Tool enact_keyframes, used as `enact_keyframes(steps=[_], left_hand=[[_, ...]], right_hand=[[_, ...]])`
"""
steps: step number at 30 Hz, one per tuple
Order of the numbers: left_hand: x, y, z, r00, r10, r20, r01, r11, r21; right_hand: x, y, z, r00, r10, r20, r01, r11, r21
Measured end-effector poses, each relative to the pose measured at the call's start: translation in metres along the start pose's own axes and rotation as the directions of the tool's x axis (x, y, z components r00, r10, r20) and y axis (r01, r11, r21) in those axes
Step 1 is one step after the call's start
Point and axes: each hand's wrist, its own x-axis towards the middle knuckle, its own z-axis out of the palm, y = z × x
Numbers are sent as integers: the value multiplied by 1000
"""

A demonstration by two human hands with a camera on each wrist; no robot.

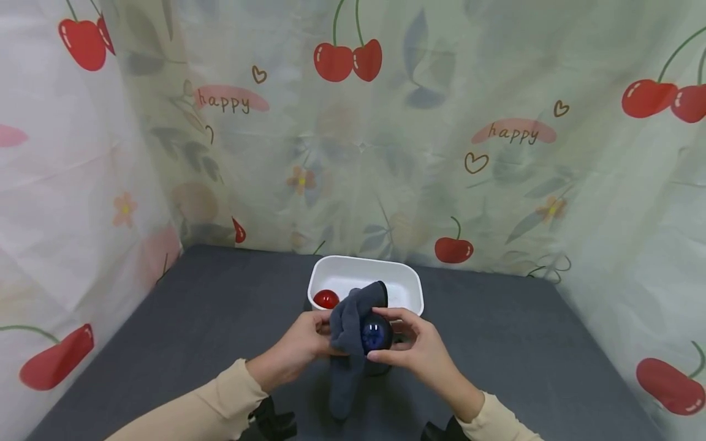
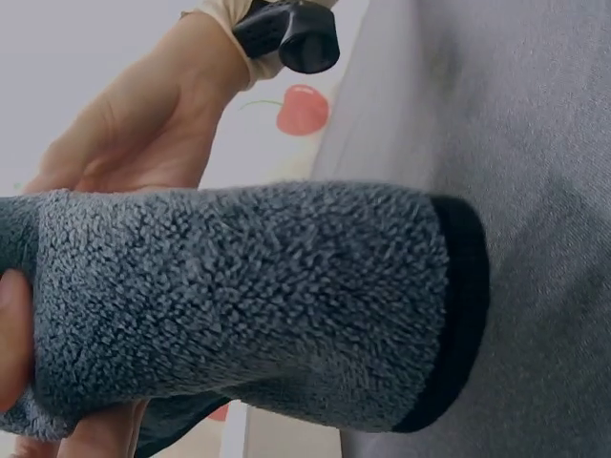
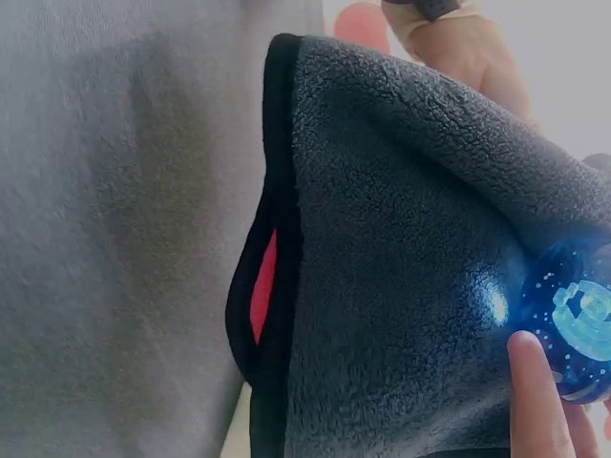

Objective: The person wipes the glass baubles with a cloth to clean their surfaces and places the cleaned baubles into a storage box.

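A grey fleecy cloth with a dark hem drapes between the hands, its loose end hanging down below them. My left hand grips it; in the left wrist view the cloth hides much of that hand. Between the fingers and thumb of my right hand is a shiny dark blue ball, pressed against the cloth. Pale swirls and specks show in the ball in the right wrist view, partly cut off by the frame. Just beyond the hands lies a glossy red ball inside a white tray.
The white rectangular tray stands on the dark grey tabletop, behind the hands. Cherry-patterned curtains enclose the table at the back and both sides. Black devices show near the wrists at the bottom edge.
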Motion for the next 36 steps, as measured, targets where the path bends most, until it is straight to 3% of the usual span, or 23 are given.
enact_keyframes(steps=[12, 19, 23, 31, 36], left_hand=[[-8, 1, -15, 1000, 2, -12, -1, 999, 36], [-20, 14, -33, 1000, -4, -28, 7, 997, 80], [-29, 27, -50, 997, -18, -70, 27, 991, 133], [-48, 52, -87, 976, -18, -217, 83, 952, 296], [-59, 58, -109, 967, -6, -255, 118, 897, 425]], right_hand=[[-1, 5, -2, 999, -34, -29, 35, 999, 26], [6, 11, -9, 997, -18, -71, 20, 1000, 23], [14, 15, -16, 994, 13, -105, -12, 1000, 4], [36, 24, -36, 979, 145, -144, -127, 984, 123], [53, 36, -48, 964, 206, -167, -178, 970, 167]])
